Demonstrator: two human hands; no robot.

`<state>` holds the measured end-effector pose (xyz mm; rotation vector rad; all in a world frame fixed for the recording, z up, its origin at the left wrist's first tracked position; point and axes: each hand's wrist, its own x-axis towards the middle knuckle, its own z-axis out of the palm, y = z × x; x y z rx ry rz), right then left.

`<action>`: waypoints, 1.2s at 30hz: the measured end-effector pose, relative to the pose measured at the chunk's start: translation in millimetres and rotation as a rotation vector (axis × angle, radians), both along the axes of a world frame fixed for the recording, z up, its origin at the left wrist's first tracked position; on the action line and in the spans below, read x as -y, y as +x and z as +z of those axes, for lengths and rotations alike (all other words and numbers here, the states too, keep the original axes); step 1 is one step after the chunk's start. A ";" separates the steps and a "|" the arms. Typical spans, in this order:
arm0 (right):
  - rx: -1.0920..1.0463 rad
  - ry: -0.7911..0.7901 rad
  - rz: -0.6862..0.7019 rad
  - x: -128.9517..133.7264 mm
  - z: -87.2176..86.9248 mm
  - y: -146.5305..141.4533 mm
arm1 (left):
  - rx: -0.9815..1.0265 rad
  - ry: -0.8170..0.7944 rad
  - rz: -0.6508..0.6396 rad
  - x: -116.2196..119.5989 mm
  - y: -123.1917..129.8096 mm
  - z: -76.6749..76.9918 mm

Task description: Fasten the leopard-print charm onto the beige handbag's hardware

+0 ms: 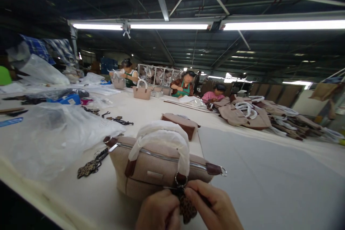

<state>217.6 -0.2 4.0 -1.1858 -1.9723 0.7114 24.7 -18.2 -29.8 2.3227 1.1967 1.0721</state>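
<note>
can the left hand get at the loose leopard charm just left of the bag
Probably yes: the left hand is low before the bag, and nothing seems to cover the charm; it need only skirt the bag's near corner.

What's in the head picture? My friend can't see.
A left hand and right hand touch a brown spotted charm at a beige ribbed handbag with white-wrapped handles. Other people and beige bags are across the white table.

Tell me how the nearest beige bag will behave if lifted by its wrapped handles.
The bag will probably keep its shape, as its sides stand full. The handles seem fairly stiff, since they arch upright. Their creased white wrapping could slip a little when gripped.
</note>
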 end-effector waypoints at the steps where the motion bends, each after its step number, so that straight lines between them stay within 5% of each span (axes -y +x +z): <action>1: -0.021 -0.067 -0.009 -1.7 -0.4 0.7 | -0.048 0.045 0.052 -1.7 4.6 1.2; 4: -0.026 -0.159 0.000 -7.4 -1.5 4.3 | -0.032 0.124 0.182 -3.1 14.6 -0.7; 12: 0.131 -0.025 0.115 -14.2 7.2 12.9 | 0.197 0.302 0.162 -7.2 12.3 -11.4; 15: 0.174 -0.009 0.147 -16.5 7.2 12.1 | 0.350 0.123 0.155 -9.7 12.1 -0.6; 21: 0.134 -0.018 0.134 -23.3 2.4 12.8 | 0.738 -0.593 0.024 -8.8 16.6 19.4; 29: -0.085 -0.038 -0.177 -19.4 -5.6 -3.8 | 0.298 0.007 0.181 -10.3 29.9 4.8; 33: -0.248 -0.082 -0.170 -17.4 -5.3 -7.3 | 0.353 0.049 0.164 -13.8 33.7 1.8; 36: -0.314 -0.257 -0.052 -17.2 2.9 -4.8 | 0.526 -0.256 0.115 -15.3 29.9 14.4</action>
